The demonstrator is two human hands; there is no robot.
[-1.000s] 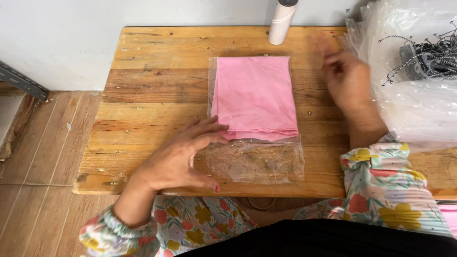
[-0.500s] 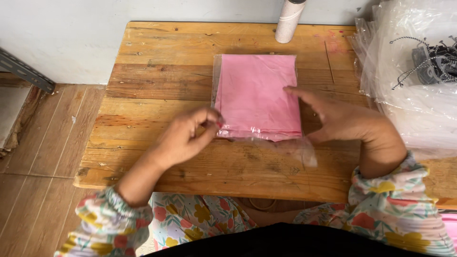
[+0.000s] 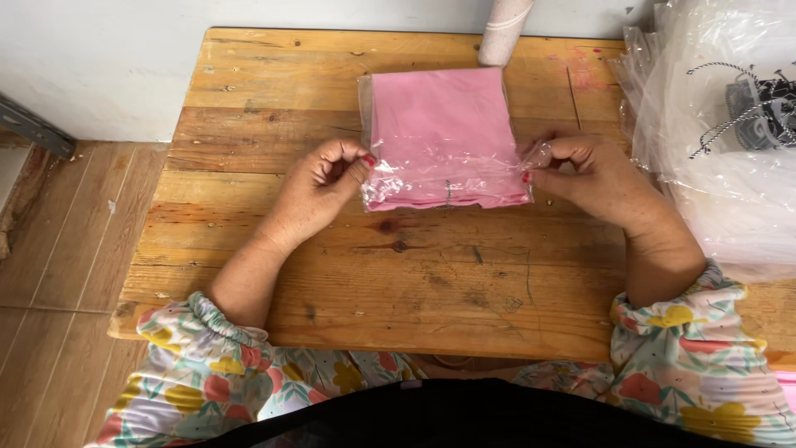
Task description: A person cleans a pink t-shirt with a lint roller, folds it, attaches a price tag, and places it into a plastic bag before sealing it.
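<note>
Two hands are pinching a clear bag of folded pink cloth (image 3: 444,137) lying mid-table (image 3: 274,83): left hand (image 3: 319,187) closing on its left near corner, right hand (image 3: 593,178) on its right; keeping both pinches level should be flattening the flap evenly, white tube (image 3: 503,31) standing beyond

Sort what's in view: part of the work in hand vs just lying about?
In hand: pink cloth in clear bag, left hand and right hand pinching the bag's near corners.
Lying about: white tube, heap of plastic bags, black hangers.
</note>
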